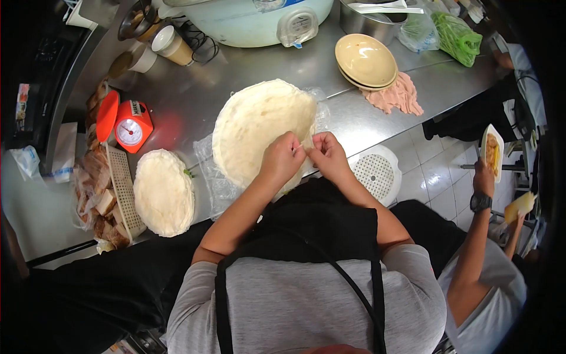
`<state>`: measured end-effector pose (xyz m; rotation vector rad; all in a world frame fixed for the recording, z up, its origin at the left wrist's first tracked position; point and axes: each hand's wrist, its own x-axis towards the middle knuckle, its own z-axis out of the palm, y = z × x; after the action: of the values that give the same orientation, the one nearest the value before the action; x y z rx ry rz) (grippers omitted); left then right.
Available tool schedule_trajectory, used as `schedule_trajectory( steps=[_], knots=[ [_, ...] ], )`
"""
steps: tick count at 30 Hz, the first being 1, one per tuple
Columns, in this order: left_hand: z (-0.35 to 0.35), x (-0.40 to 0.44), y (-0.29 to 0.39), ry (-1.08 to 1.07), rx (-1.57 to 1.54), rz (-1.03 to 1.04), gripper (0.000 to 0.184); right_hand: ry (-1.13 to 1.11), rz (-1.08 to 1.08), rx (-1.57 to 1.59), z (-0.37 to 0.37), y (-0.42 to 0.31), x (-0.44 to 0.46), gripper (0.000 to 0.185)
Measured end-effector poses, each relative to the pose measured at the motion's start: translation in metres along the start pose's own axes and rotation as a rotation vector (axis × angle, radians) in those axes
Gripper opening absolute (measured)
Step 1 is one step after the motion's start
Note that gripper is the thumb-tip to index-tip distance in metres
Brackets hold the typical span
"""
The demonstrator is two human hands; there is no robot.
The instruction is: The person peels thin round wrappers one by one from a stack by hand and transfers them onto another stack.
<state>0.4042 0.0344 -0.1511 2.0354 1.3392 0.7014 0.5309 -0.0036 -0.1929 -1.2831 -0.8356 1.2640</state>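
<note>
A large round stack of pale, thin flatbreads lies on crumpled clear plastic on the steel counter. At its near right edge, my left hand is closed in a pinch on the rim of a flatbread. Close beside it, my right hand also pinches this thin edge, fingertips almost meeting the left ones. The exact layer between the fingers is partly hidden. To the left lies a smaller, folded-looking pile of flatbreads, with a bit of green showing at its right side.
A red dial scale and a beige basket stand left. Cream bowls sit by a pink cloth. A large pale tub is at the back. On the right, a co-worker's hand holds a food tray.
</note>
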Motion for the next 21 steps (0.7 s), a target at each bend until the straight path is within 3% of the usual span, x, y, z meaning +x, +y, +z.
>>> schedule_trajectory(
  steps=[3,9,12,15,18,21],
  knots=[
    [0.004,-0.002,-0.001,0.006,-0.020,0.010,0.012,0.027,0.254,0.214,0.002,-0.031,-0.001,0.016],
    [0.010,-0.006,-0.004,-0.011,-0.035,0.026,0.014,-0.002,0.176,-0.015,-0.007,-0.008,0.014,0.012],
    [0.006,-0.004,-0.006,-0.145,-0.313,-0.185,0.018,-0.044,0.124,0.048,-0.006,-0.009,0.010,0.008],
    [0.010,0.008,-0.014,-0.088,-0.505,-0.149,0.021,-0.076,0.089,0.038,-0.007,-0.009,0.008,0.006],
    [0.002,0.014,-0.004,-0.144,-0.281,-0.076,0.020,-0.112,-0.019,0.038,-0.003,-0.007,0.005,0.007],
    [0.007,0.013,-0.014,-0.188,-0.461,-0.098,0.014,-0.090,-0.031,-0.044,-0.004,-0.001,0.002,0.009]
  ],
)
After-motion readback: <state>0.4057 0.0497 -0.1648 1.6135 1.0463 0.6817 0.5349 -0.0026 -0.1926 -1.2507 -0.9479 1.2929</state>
